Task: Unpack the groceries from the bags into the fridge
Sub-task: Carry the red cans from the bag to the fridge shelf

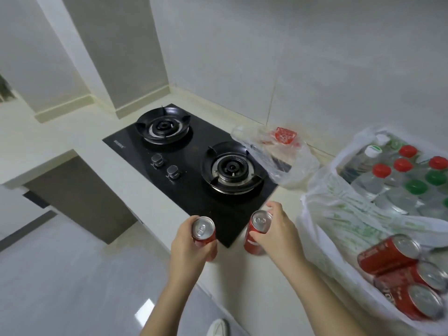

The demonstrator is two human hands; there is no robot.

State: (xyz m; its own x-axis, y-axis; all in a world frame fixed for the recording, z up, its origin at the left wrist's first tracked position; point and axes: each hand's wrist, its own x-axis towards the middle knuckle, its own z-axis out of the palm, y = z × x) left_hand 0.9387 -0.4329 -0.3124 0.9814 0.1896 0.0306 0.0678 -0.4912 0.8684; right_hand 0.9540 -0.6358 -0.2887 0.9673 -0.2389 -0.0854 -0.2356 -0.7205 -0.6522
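Note:
My left hand (188,243) grips a red soda can (204,231) upright, over the front edge of the counter. My right hand (276,232) grips a second red soda can (257,229), tilted, beside the hob's near corner. To the right, a white plastic bag (339,229) lies open on the counter. Inside it are more red cans (397,275) lying on their sides and several clear bottles (409,180) with red, green and white caps. The fridge is not in view.
A black two-burner gas hob (194,161) is set into the white counter (135,175). A crumpled clear bag (278,154) with a red packet lies behind the right burner against the tiled wall. Grey floor lies at lower left, with a shoe tip (219,328).

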